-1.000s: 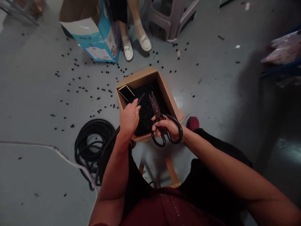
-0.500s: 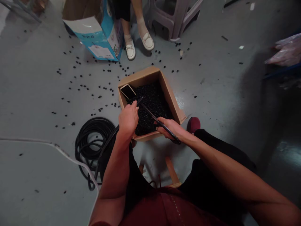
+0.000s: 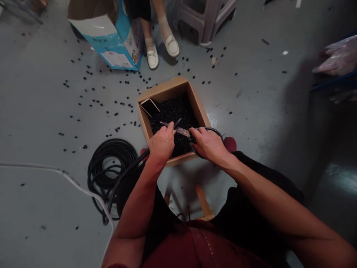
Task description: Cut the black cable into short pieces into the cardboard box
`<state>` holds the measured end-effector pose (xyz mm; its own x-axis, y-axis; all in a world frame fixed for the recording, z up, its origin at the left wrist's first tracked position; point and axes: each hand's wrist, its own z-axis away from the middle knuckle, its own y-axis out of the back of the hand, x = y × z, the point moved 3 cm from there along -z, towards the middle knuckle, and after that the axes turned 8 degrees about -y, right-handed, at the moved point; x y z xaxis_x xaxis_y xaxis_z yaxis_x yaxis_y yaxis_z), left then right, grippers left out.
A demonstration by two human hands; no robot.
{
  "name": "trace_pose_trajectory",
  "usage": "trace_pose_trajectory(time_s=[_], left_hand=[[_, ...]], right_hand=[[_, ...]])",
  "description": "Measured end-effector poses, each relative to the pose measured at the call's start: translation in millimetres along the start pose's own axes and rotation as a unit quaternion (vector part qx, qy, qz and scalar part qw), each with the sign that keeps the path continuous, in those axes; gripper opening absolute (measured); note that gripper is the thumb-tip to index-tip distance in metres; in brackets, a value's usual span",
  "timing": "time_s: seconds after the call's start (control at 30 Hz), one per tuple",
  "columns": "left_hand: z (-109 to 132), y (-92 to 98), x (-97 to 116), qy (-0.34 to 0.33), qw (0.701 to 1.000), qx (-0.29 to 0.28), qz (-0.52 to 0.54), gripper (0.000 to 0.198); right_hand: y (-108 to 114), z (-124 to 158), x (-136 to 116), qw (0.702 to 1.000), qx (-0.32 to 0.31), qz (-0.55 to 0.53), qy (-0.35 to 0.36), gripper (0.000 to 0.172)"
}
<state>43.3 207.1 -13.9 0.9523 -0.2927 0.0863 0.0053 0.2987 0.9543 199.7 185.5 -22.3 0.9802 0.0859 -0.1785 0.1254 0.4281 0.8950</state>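
My left hand (image 3: 162, 143) is closed around a black rubber tube (image 3: 143, 155), whose short end sticks out past the fingers over the cardboard box (image 3: 201, 108). From the hand the tube runs back toward a coil (image 3: 96, 163) on the floor. My right hand (image 3: 209, 143) grips scissors (image 3: 183, 131) by their large black handles. The blades point left and lie right at my left fingers, near the tube's end. Many small black pieces (image 3: 170, 109) fill the box below, and a phone-like black rectangle with a light rim (image 3: 150, 107) leans in its far left corner.
A blue and white carton (image 3: 111, 46) stands at the back left, beside another person's white shoes (image 3: 153, 58). Behind is a grey plastic stool (image 3: 205, 22). A pale cable (image 3: 69, 178) crosses the floor at left. Black pieces lie scattered about. Plastic-wrapped items (image 3: 338, 59) are at far right.
My right hand has turned the scissors so the blades now lie across by my left fingers at the tube. The left hand has shifted slightly right and nearer to me.
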Motion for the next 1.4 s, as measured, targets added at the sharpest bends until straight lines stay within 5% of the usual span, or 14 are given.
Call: trace_pose_trajectory(time_s=[0.1, 0.47, 0.7, 0.93, 1.3, 1.4], left_hand=[[0.7, -1.9, 1.2, 0.006, 1.000, -0.020, -0.004, 0.045], [2.9, 8.3, -50.3, 0.095, 0.994, -0.040, 0.022, 0.041], [0.8, 17.1, -41.4, 0.094, 0.994, 0.027, 0.038, 0.044], [-3.0, 3.6, -25.8, 0.041, 0.998, 0.020, 0.034, 0.046], [-3.1, 0.5, -47.5, 0.086, 0.995, -0.022, 0.044, 0.038], [-5.3, 3.1, -49.6, 0.090, 0.991, 0.010, 0.101, 0.036]], right_hand=[[2.5, 1.0, 2.7, 1.000, 0.018, 0.002, 0.003, 0.043], [-1.0, 4.8, 9.9, 0.999, 0.027, -0.020, -0.008, 0.044], [0.9, 3.5, 13.3, 1.000, 0.026, -0.008, -0.015, 0.043], [-4.9, -3.7, 17.4, 0.997, 0.003, -0.076, -0.031, 0.042], [-6.5, 3.4, 14.8, 0.996, 0.042, -0.070, -0.020, 0.043], [-1.8, 5.4, 16.2, 0.997, 0.059, -0.041, -0.023, 0.044]])
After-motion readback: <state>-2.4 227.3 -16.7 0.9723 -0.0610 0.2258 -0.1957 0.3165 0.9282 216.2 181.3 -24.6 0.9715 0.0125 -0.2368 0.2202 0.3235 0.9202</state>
